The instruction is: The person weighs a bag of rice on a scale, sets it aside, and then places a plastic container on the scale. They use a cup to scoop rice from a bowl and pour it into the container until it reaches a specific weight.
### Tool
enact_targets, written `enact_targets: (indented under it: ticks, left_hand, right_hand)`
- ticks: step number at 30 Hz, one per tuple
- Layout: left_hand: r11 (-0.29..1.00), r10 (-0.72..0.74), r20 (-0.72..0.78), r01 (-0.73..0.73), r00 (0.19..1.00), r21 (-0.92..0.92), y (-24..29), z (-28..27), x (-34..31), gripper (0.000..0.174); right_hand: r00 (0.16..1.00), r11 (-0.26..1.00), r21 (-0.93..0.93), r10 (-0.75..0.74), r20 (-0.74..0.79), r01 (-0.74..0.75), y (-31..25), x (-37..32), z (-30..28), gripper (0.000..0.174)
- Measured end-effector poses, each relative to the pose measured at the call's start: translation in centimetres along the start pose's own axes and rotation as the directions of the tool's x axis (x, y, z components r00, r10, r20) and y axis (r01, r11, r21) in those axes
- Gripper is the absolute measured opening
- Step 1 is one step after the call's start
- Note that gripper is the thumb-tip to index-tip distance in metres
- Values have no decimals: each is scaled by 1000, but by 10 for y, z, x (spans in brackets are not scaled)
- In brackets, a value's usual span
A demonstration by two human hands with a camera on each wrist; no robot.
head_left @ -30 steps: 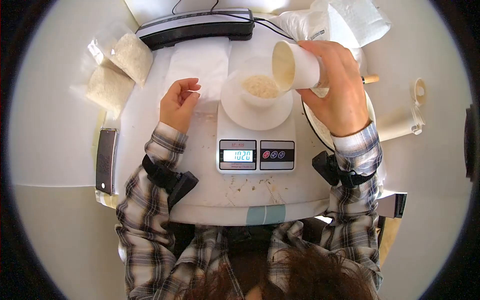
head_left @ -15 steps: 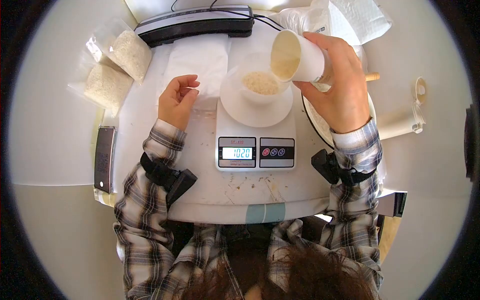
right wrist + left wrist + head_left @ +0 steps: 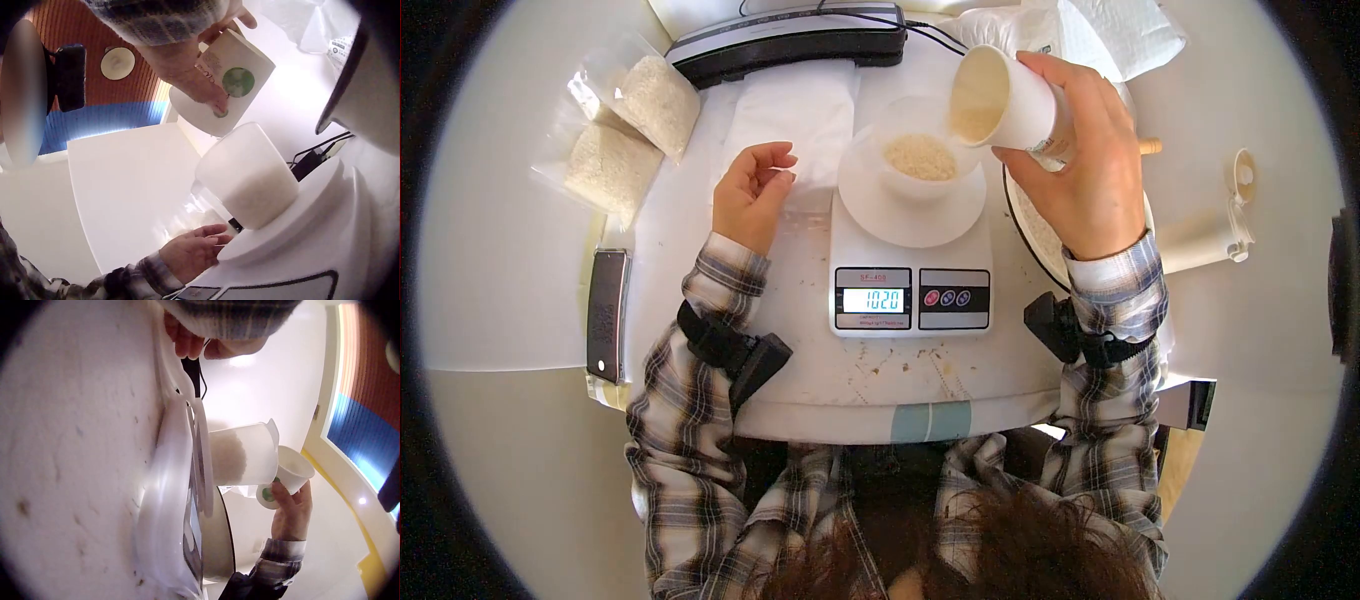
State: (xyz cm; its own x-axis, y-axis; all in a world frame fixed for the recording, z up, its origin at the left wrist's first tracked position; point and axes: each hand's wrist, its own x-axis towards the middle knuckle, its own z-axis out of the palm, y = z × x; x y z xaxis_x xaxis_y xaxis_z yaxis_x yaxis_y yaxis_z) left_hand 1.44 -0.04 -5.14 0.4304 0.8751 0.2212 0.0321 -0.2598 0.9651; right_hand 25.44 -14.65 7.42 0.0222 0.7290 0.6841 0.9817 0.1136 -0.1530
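Note:
My right hand [image 3: 1090,170] grips a white paper cup [image 3: 1032,108] with a green round print [image 3: 239,82]. The cup leans to the left, its mouth near the rim of a translucent plastic container [image 3: 247,156], and grains show inside it. Rice [image 3: 920,158] fills the lower part of that container. Under it is the round white plate [image 3: 910,232] of a kitchen scale [image 3: 970,258], whose lit display [image 3: 874,301] reads 1020. Left of the scale, my left hand [image 3: 748,200] holds nothing, its fingers loosely bent over white bags.
Flat white bags [image 3: 795,105] lie before a vacuum sealer [image 3: 790,45] at the back. Two clear bags of rice [image 3: 610,165] and a phone [image 3: 607,315] are on the left. A dark-rimmed bowl [image 3: 1035,235] stands partly behind the right hand, with a white lidded container [image 3: 1205,245] farther right.
The cup has moved slightly up and away from the container and tipped back a little, showing more of its inside. The left hand stays in place, and the display keeps reading 1020.

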Motion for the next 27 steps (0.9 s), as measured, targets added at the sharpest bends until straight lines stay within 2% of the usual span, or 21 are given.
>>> enact_targets:
  ticks: [13, 16, 18, 25, 27]
  left_hand:
    - [1000, 0, 14, -1, 1000, 28, -3, -2, 1, 29]
    - [1000, -4, 17, 4, 1000, 25, -1, -2, 1, 29]
    - [1000, 4, 0, -4, 1000, 10, -2, -1, 1, 28]
    - [1000, 19, -15, -19, 1000, -11, -6, -1, 2, 27]
    - [1000, 3, -2, -3, 1000, 7, -4, -2, 2, 28]
  right_hand:
    - [1000, 1000, -6, 21, 10, -21, -4, -1, -2, 57]
    - [1000, 998, 63, 26, -2, -25, -3, -1, -1, 57]
    - [1000, 1000, 10, 5, 2, -5, -3, -1, -2, 57]
    - [1000, 1000, 15, -12, -22, 12, -3, -1, 0, 57]
    - [1000, 999, -46, -26, -17, 25, -3, -1, 0, 57]
